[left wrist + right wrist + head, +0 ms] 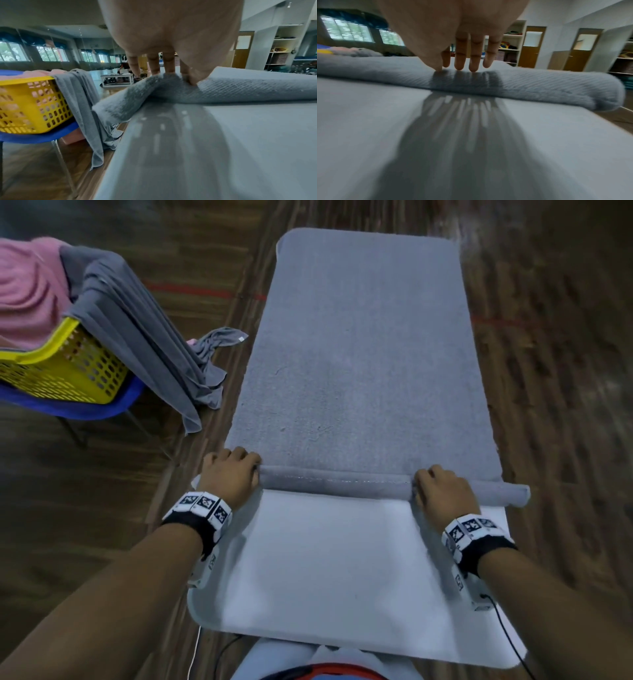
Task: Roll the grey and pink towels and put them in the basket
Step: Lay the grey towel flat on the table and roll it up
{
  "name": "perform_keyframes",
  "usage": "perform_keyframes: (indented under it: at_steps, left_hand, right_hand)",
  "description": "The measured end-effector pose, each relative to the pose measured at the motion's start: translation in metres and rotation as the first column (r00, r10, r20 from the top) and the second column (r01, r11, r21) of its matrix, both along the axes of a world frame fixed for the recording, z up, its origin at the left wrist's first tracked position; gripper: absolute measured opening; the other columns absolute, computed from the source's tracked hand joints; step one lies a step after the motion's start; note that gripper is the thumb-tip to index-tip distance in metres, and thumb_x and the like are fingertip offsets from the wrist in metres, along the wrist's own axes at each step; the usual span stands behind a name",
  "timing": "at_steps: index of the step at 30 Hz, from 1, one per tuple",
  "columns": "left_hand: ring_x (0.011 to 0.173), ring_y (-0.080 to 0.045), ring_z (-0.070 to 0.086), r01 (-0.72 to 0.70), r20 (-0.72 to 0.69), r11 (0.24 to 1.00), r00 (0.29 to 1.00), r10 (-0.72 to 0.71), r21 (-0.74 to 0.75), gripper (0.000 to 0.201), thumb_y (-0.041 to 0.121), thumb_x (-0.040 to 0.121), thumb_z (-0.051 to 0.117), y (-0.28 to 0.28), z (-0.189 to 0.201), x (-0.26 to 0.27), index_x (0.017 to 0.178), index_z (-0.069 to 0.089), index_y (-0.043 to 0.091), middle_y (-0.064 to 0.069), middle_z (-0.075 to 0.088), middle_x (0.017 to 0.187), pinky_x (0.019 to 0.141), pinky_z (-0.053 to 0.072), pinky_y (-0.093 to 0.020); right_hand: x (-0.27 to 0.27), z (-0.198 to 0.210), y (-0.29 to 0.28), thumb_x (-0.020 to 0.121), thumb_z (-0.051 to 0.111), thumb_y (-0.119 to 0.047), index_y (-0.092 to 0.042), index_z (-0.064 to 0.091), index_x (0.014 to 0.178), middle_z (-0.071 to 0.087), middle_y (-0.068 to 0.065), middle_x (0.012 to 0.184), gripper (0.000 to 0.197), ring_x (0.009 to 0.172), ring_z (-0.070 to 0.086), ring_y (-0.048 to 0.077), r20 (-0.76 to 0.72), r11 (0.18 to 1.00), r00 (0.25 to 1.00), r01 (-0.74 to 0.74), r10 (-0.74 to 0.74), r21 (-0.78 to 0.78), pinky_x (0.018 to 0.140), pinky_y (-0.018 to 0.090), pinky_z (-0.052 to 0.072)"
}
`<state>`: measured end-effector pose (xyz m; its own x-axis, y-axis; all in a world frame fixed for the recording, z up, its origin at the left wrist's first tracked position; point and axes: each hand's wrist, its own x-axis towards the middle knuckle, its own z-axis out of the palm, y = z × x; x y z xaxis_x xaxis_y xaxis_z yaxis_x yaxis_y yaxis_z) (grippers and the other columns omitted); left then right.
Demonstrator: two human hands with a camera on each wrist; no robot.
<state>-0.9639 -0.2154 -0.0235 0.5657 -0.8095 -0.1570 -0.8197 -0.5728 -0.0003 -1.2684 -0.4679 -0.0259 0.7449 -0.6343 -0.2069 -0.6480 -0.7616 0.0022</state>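
Observation:
A grey towel (366,354) lies flat along the white table (325,570), its near edge turned into a thin roll (335,482). My left hand (233,474) grips the roll's left end, with the fingers behind the fold (240,92) and the thumb in front. Further right, my right hand (442,491) rests on the roll (539,86), its fingertips (458,66) and thumb tip pressing the top. The roll's right end sticks out past that hand. At the left stands a yellow basket (68,371), with a pink towel (27,289) heaped in it.
The basket sits on a blue chair (85,409) left of the table. A thin grey cloth (137,330) hangs over the basket's rim and trails down to the wooden floor (565,371). The towel covers the table's far half. Shelves and doors stand far off.

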Motion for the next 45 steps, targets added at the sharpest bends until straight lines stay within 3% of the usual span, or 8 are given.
perform_keyframes:
  at_steps: [11,17,20,24,27,32,37,45]
  left_hand:
    - [0.085,-0.04,0.062,0.045,-0.104,0.999,0.993,-0.048,-0.031,0.025,0.008,0.081,0.064,0.046,0.004,0.062,0.104,0.072,0.013,-0.018,0.063,0.097,0.077,0.051,-0.046]
    - [0.104,-0.031,0.057,-0.155,-0.294,0.98,0.938,0.185,0.123,0.029,0.023,0.088,0.052,0.03,0.0,0.093,0.115,0.044,0.03,-0.005,0.064,0.11,0.096,0.036,-0.045]
    - [0.116,-0.034,0.051,-0.223,-0.224,0.952,0.936,0.27,0.211,0.038,0.029,0.087,0.053,0.024,-0.005,0.09,0.123,0.041,0.028,-0.011,0.058,0.123,0.102,0.032,-0.049]
    - [0.104,-0.033,0.055,-0.026,0.066,0.998,0.997,0.029,-0.051,0.037,0.028,0.083,0.061,0.026,-0.008,0.053,0.119,0.054,0.021,-0.01,0.061,0.112,0.093,0.039,-0.046]
    - [0.094,-0.029,0.059,0.18,0.047,0.967,0.984,-0.174,-0.181,0.025,0.027,0.079,0.065,0.031,-0.015,0.013,0.103,0.064,0.022,-0.003,0.066,0.102,0.083,0.043,-0.042]
    - [0.084,-0.033,0.067,0.194,-0.01,0.962,0.98,-0.2,-0.193,0.03,0.019,0.081,0.049,0.019,-0.011,0.005,0.099,0.071,0.011,-0.012,0.071,0.098,0.077,0.051,-0.043]
    - [0.08,-0.037,0.066,0.197,-0.08,0.978,0.976,-0.202,-0.063,0.022,0.001,0.078,0.068,-0.002,-0.004,0.024,0.099,0.072,0.006,-0.018,0.069,0.097,0.074,0.053,-0.045]
    - [0.101,-0.031,0.058,0.136,-0.199,0.956,0.976,-0.084,0.261,0.037,0.038,0.091,0.035,-0.03,0.017,0.035,0.113,0.062,0.027,-0.009,0.067,0.106,0.088,0.038,-0.038]
  right_hand:
    - [0.018,-0.01,0.027,0.089,0.05,-0.035,-0.022,0.053,0.117,0.054,0.004,0.113,0.03,0.099,0.052,0.026,-0.004,0.995,0.995,0.1,-0.1,0.024,0.081,0.037,0.044]
    - [0.026,-0.005,0.032,0.089,0.053,-0.033,-0.02,0.055,0.115,0.054,0.007,0.111,0.03,0.099,0.051,0.028,-0.028,0.987,0.987,0.16,-0.16,0.031,0.082,0.038,0.044]
    - [0.025,-0.003,0.032,0.087,0.057,-0.031,-0.017,0.057,0.113,0.056,0.008,0.108,0.029,0.097,0.053,0.03,-0.029,0.987,0.987,0.156,-0.155,0.023,0.082,0.039,0.043]
    - [0.01,-0.003,0.03,0.08,0.067,-0.025,-0.012,0.063,0.105,0.06,0.011,0.099,0.028,0.093,0.057,0.033,0.006,0.987,0.988,0.156,-0.156,-0.037,0.089,0.043,0.04]
    - [-0.01,-0.005,0.023,0.075,0.073,-0.02,-0.009,0.064,0.102,0.062,0.013,0.098,0.031,0.09,0.059,0.036,-0.004,0.988,0.989,0.149,-0.15,-0.047,0.086,0.046,0.043]
    - [-0.035,-0.007,-0.007,0.079,0.068,-0.009,-0.006,0.063,0.109,0.062,0.019,0.104,0.031,0.09,0.059,0.04,-0.013,0.99,0.99,0.142,-0.142,-0.017,0.081,0.05,0.048]
    - [-0.033,-0.007,-0.044,0.091,0.051,-0.02,-0.019,0.055,0.122,0.057,0.01,0.118,0.03,0.108,0.055,0.033,-0.098,0.984,0.981,0.173,-0.169,0.035,0.094,0.043,0.036]
    - [-0.028,0.01,-0.069,0.09,0.046,-0.028,-0.024,0.052,0.097,0.067,0.006,0.105,0.01,0.096,0.061,0.026,-0.222,0.986,0.969,0.136,-0.112,0.094,0.088,0.038,0.037]
